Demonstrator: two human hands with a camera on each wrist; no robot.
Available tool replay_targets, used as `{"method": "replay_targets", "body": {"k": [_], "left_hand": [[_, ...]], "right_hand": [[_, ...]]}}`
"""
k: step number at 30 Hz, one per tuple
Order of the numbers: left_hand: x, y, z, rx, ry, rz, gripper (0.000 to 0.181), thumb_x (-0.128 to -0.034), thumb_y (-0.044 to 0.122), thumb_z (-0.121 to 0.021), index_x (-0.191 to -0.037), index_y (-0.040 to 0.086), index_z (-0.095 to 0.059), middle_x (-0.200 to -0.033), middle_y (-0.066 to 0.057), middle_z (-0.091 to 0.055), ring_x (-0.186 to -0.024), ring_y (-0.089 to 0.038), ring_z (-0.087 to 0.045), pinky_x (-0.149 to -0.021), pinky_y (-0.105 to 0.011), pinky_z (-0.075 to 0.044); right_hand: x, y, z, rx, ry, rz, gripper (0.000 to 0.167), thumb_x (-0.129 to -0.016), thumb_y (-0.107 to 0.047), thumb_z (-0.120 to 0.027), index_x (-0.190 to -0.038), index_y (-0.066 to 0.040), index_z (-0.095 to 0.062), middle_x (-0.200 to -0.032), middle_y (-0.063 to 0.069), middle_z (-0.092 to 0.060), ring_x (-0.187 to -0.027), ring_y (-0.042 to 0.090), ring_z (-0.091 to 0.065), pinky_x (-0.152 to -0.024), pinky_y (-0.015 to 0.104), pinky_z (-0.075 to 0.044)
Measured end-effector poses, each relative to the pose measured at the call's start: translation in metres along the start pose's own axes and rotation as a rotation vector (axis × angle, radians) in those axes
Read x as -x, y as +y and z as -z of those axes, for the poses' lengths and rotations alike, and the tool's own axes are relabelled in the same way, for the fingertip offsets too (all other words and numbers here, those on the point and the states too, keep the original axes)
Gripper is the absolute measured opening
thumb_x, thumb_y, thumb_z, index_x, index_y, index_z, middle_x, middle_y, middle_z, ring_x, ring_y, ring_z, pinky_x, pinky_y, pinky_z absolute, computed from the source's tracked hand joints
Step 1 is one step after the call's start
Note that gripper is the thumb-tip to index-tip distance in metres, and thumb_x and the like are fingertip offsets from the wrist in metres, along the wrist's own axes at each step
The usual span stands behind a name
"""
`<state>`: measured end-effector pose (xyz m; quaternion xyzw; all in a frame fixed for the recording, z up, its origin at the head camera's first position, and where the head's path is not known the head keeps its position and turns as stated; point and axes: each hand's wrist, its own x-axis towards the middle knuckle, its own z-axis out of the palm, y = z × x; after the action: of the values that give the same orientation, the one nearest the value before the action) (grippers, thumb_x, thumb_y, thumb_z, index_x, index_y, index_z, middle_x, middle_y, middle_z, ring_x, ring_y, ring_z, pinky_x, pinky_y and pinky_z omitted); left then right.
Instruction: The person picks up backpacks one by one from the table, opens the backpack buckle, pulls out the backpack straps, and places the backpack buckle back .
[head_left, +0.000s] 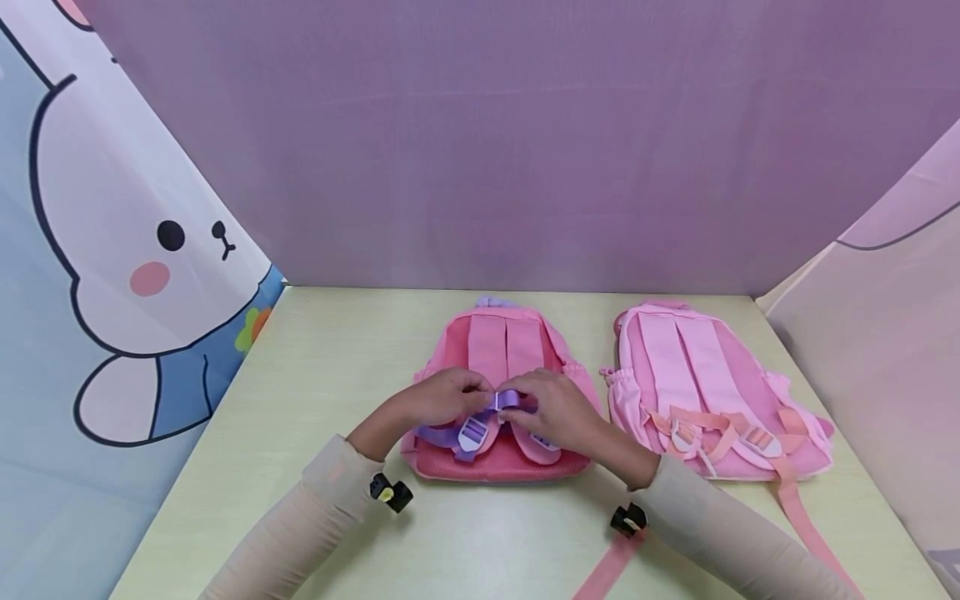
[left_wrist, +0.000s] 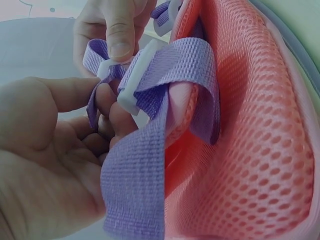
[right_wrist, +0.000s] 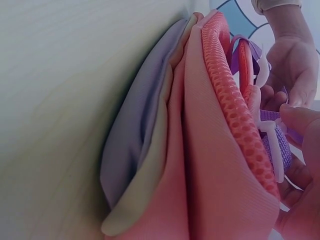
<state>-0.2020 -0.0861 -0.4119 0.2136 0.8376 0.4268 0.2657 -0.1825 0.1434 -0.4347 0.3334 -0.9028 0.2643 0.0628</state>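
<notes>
A pink child's backpack lies on the table with its shoulder straps and mesh back panel facing up. Over its lower half, both hands meet at a purple webbing strap. My left hand pinches the strap near a small pale slider. From the other side, my right hand pinches a loop of the same strap between thumb and fingers. Just below, a white ladder buckle joins more purple webbing to one shoulder strap. Another buckle is partly covered by the right hand.
To the right lies a second, lighter pink backpack with peach straps and white buckles. One peach strap trails toward the front of the pale table. A purple panel stands behind, and a rabbit-printed panel at left.
</notes>
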Motion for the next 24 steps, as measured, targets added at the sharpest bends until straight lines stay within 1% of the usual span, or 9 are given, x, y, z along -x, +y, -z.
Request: {"method": "replay_targets", "body": {"k": [4,9,14,18,24], "left_hand": [[0.001,-0.003,0.002,-0.001,0.002,-0.003,0.017,-0.1047,0.02,-0.056,-0.111,0.014,-0.07,-0.07,-0.007,-0.054,-0.062,-0.018,-0.05,-0.059,-0.025,-0.041],[0.002,-0.008,0.005,-0.018,0.005,-0.038,0.019,-0.1045,0.021,-0.055,-0.111,0.012,-0.071,-0.078,-0.008,-0.057,-0.065,-0.015,-0.049,-0.06,-0.025,-0.041],[0.005,-0.011,0.007,-0.008,0.017,-0.025,0.018,-0.1043,0.021,-0.055,-0.11,0.013,-0.07,-0.084,-0.006,-0.058,-0.069,-0.013,-0.047,-0.061,-0.025,-0.039],[0.006,-0.012,0.007,0.012,0.016,-0.023,0.017,-0.1045,0.02,-0.054,-0.109,0.014,-0.07,-0.084,-0.008,-0.059,-0.067,-0.014,-0.046,-0.059,-0.025,-0.037],[0.005,-0.013,0.007,0.012,0.018,-0.03,0.017,-0.1043,0.018,-0.054,-0.108,0.013,-0.07,-0.083,-0.01,-0.059,-0.065,-0.013,-0.045,-0.058,-0.024,-0.037]], "right_hand": [[0.0,-0.001,0.0,0.005,0.0,-0.004,0.027,-0.088,-0.028,-0.08,-0.113,-0.018,-0.075,-0.099,-0.004,-0.075,-0.089,0.01,-0.065,-0.079,0.029,-0.055],[0.0,-0.002,0.002,0.005,-0.007,-0.018,0.027,-0.088,-0.028,-0.08,-0.113,-0.019,-0.075,-0.099,-0.005,-0.075,-0.085,0.009,-0.063,-0.076,0.027,-0.054],[0.001,-0.003,0.002,0.005,-0.011,-0.026,0.026,-0.088,-0.029,-0.08,-0.112,-0.02,-0.075,-0.098,-0.006,-0.075,-0.085,0.009,-0.062,-0.077,0.027,-0.053],[0.001,-0.003,0.002,0.004,-0.013,-0.031,0.026,-0.088,-0.029,-0.08,-0.112,-0.02,-0.075,-0.098,-0.006,-0.075,-0.085,0.009,-0.062,-0.077,0.027,-0.053],[0.001,-0.003,0.003,0.0,-0.016,-0.032,0.026,-0.088,-0.028,-0.081,-0.112,-0.021,-0.074,-0.097,-0.007,-0.074,-0.083,0.009,-0.061,-0.075,0.026,-0.052]]}}
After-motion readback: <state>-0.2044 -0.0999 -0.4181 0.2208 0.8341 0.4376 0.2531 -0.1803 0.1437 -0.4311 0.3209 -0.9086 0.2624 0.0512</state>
